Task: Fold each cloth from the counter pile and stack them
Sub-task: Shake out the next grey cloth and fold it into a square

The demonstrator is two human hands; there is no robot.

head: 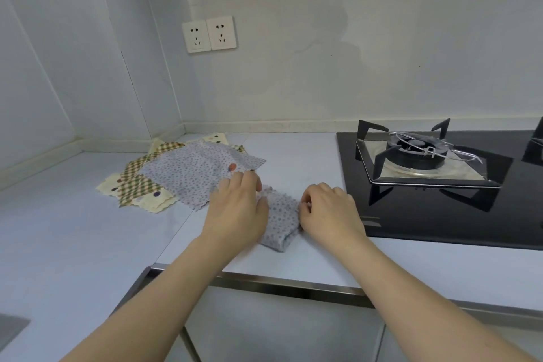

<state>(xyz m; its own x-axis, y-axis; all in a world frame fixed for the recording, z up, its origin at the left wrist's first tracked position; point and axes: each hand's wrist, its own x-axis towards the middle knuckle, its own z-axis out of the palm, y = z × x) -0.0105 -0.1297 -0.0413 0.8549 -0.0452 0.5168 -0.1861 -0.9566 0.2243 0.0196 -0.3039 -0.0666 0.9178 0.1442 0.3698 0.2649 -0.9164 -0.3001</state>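
Now both hands work a folded cloth [279,216] near the counter's [88,238] front edge.
Left hand [238,209] presses flat-fingered on its left end; right hand [329,209] pinches its right edge; pile [182,173] just beyond.

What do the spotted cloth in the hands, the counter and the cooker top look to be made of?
The spotted cloth looks like thin soft woven fabric: it creases and bunches between the left hand and right hand. The counter seems a smooth pale stone or laminate with a dull sheen; which one is unclear. The cooker top looks like black glass, since it mirrors the metal pan supports.
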